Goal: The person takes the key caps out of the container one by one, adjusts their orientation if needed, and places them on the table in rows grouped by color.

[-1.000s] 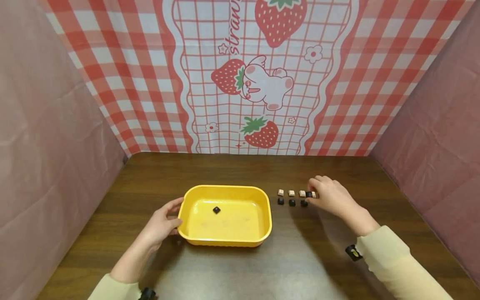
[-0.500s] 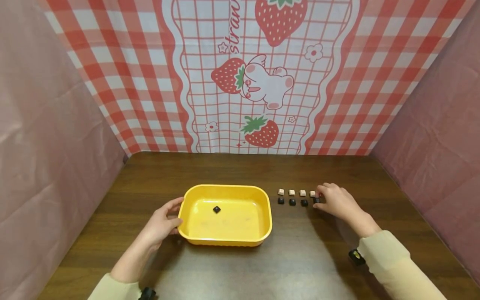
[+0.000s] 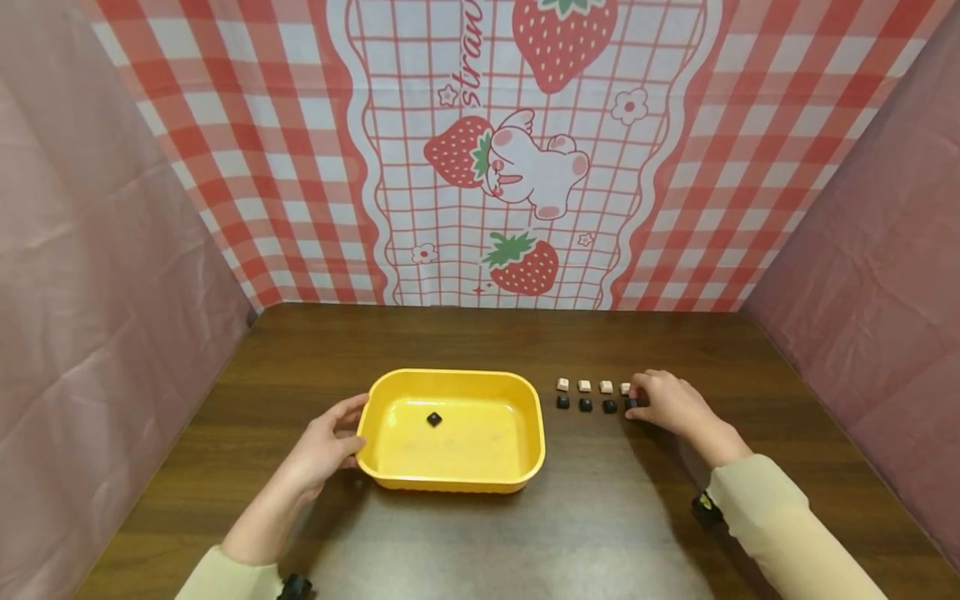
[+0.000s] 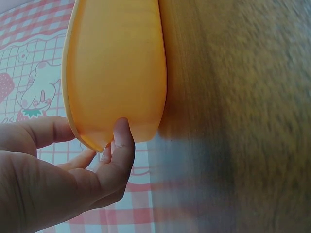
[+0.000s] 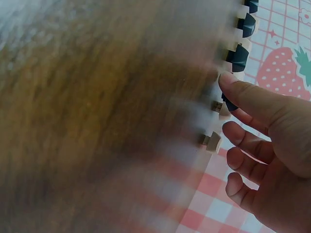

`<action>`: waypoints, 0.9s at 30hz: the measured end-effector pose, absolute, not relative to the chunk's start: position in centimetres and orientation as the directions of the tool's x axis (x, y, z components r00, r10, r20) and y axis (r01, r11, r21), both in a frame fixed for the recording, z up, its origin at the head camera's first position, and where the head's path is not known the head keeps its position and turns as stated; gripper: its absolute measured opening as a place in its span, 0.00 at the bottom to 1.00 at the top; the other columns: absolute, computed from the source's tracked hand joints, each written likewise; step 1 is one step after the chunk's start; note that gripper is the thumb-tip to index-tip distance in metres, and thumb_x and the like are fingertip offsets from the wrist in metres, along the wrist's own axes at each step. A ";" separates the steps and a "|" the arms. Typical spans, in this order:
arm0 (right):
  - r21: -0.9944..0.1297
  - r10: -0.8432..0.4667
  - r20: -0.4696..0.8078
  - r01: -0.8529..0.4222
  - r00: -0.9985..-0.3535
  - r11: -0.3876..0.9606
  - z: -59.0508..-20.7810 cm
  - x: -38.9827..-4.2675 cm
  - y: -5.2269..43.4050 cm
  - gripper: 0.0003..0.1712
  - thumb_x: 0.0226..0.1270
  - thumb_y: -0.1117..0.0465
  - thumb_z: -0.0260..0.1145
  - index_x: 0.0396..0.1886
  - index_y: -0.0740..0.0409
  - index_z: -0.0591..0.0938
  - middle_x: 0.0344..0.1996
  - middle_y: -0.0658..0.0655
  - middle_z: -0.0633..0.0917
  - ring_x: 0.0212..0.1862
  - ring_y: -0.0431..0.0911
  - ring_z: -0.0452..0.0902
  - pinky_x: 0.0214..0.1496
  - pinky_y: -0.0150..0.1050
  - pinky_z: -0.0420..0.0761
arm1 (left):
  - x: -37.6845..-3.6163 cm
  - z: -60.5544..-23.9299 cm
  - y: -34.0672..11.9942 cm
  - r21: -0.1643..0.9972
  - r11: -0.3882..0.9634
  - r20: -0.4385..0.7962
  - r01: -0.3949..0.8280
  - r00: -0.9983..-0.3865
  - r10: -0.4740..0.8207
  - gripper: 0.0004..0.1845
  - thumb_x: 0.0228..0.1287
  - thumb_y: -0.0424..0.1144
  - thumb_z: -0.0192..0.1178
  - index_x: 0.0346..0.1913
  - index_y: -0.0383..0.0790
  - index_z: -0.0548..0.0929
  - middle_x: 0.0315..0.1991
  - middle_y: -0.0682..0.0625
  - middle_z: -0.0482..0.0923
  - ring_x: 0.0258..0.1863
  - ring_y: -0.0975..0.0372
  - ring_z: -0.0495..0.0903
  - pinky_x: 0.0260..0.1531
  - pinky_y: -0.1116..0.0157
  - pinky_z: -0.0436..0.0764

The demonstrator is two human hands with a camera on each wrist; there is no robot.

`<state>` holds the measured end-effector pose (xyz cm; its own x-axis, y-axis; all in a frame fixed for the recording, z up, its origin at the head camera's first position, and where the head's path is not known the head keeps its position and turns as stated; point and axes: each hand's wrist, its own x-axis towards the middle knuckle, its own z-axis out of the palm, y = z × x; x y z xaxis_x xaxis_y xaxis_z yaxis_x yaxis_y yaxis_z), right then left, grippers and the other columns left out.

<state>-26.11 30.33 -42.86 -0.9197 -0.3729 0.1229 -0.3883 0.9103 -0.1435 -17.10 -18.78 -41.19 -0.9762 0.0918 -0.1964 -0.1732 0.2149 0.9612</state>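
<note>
My right hand (image 3: 671, 408) pinches a black keycap (image 5: 229, 103) between thumb and index finger, at the right end of a row of black keycaps (image 3: 586, 405). Just behind runs a row of beige keycaps (image 3: 584, 386); my fingers partly cover its right end in the head view. In the right wrist view, a beige keycap (image 5: 212, 141) stands below the pinched one. On the left, my left hand (image 3: 322, 450) grips the end of a yellow plastic basin (image 3: 450, 483), its thumb on the outer wall. One black keycap (image 3: 434, 419) lies inside the basin.
The brown wooden table (image 3: 480, 550) carries everything. A red-and-white strawberry cloth (image 3: 525, 167) hangs along its back edge, and pink cloth (image 3: 112, 250) walls off the left and right sides. The basin stands left of the keycap rows.
My right hand has moved right and toward me with the black keycap, from over the rows to the end of the black row, then slightly left. The left hand and basin stay put.
</note>
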 end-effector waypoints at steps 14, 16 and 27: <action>-0.181 -0.375 0.111 -0.390 -0.920 0.903 -42.8 -26.2 30.4 0.16 0.45 0.55 0.77 0.25 0.52 0.76 0.22 0.47 0.73 0.26 0.42 0.65 0.25 0.38 0.65 | -17.2 -41.3 -18.8 0.959 0.216 -0.205 -0.182 -0.975 0.085 0.33 0.60 0.20 0.49 0.70 0.34 0.60 0.62 0.31 0.63 0.48 0.48 0.76 0.30 0.64 0.81; -0.179 -0.372 0.111 -0.387 -0.921 0.905 -42.6 -26.1 30.4 0.16 0.45 0.55 0.77 0.26 0.53 0.77 0.22 0.48 0.73 0.26 0.42 0.65 0.25 0.38 0.65 | -17.2 -41.3 -18.8 0.958 0.219 -0.205 -0.183 -0.975 0.082 0.33 0.60 0.20 0.49 0.70 0.34 0.60 0.62 0.31 0.64 0.48 0.48 0.76 0.30 0.64 0.81; -0.164 -0.409 0.120 -0.425 -0.904 0.890 -42.5 -26.0 30.7 0.11 0.48 0.60 0.75 0.28 0.53 0.79 0.22 0.49 0.73 0.25 0.41 0.66 0.23 0.37 0.65 | -17.2 -41.3 -18.8 0.958 0.226 -0.199 -0.177 -0.977 0.081 0.33 0.60 0.20 0.49 0.70 0.35 0.60 0.62 0.31 0.64 0.47 0.50 0.76 0.29 0.65 0.80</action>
<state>-25.96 30.68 -42.50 -0.9045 -0.4093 0.1199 -0.4247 0.8904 -0.1638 -17.22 -18.76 -41.34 -0.9767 0.0805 -0.1991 -0.1767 0.2258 0.9580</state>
